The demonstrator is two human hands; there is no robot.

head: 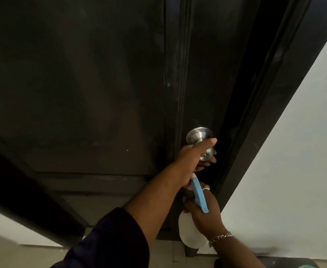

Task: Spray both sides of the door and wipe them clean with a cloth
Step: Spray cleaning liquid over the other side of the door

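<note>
A dark panelled door (91, 84) fills most of the head view, seen from close up. Its round steel knob (199, 135) sits near the door's right edge. My left hand (189, 161) grips the knob, thumb over the top and fingers curled under it. Just below, my right hand (203, 209) holds a white spray bottle (187, 235) with a blue trigger (199, 196); a ring and a chain bracelet show on that hand. No cloth is visible.
The dark door frame (265, 93) runs diagonally along the door's right side, with a pale wall (303, 151) beyond it. Light floor tiles (14, 254) show at the bottom left, and pale wall also shows left of the frame.
</note>
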